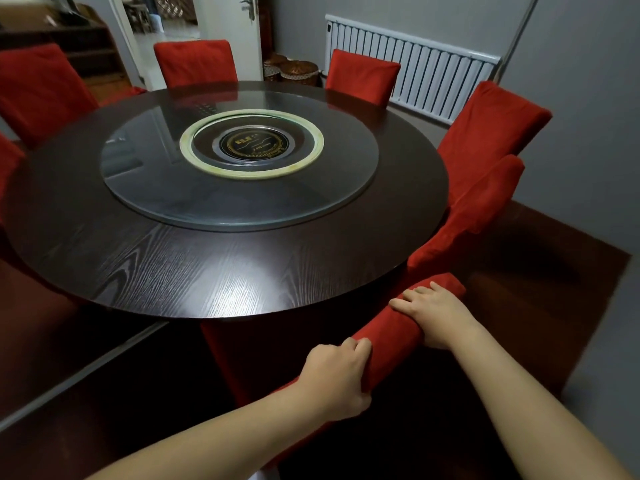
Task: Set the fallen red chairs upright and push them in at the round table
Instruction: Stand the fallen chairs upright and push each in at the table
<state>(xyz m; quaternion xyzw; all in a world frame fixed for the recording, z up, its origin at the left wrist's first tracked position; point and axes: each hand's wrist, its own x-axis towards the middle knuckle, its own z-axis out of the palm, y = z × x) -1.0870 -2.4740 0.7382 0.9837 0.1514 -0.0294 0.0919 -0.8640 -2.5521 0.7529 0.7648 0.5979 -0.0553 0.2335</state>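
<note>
A red-covered chair (391,336) stands upright at the near right edge of the round dark wooden table (214,271), its seat under the tabletop. My left hand (337,375) grips the top of its backrest, fingers curled over the fabric. My right hand (433,315) holds the same top edge further right, fingers wrapped over it. Several other red chairs stand upright around the table: two at the right (485,206) (491,123), two at the far side (195,62) (362,76), one at the far left (41,91).
A glass turntable (242,206) lies on the table's middle. A white radiator (426,67) lines the back wall. An open white door (249,29) and wicker baskets (294,71) stand behind the far chairs. Dark floor runs to the right of the chairs, by the grey wall.
</note>
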